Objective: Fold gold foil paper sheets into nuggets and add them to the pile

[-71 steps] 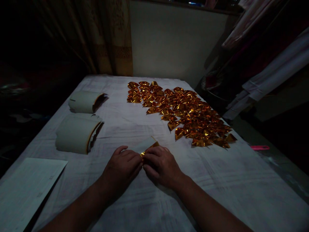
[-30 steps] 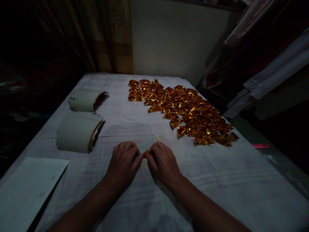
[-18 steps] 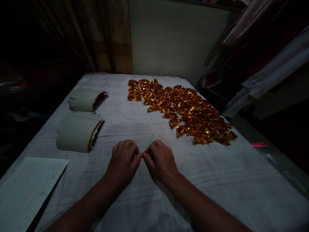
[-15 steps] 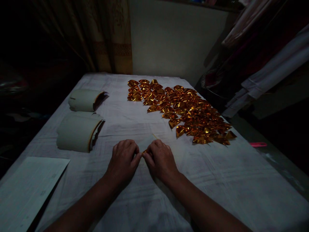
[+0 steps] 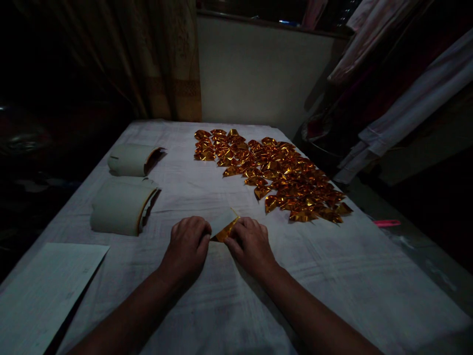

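Observation:
Between my two hands is a sheet of foil paper (image 5: 223, 226), pale on one face and shiny gold on the other, with a gold part folded over along its near side. My left hand (image 5: 189, 242) is closed on its left end, thumb against the curled fingers. On the right end, my right hand (image 5: 251, 242) pinches the gold fold between thumb and fingers. Parts of the sheet are hidden under the fingers. Beyond my right hand lie many folded gold foil pieces (image 5: 281, 172), spread in rows on the white cloth (image 5: 192, 187).
Two curved bundles of pale sheets, a nearer one (image 5: 116, 206) and a farther one (image 5: 129, 160), lie at the left. A flat pale sheet or board (image 5: 48, 291) is at the near left. Hanging clothes (image 5: 402, 108), a curtain (image 5: 166, 64) and a pink object (image 5: 387, 223) are around the edges.
My hands have moved slightly apart, and more of the sheet's gold fold shows between them. The view has tilted up a little.

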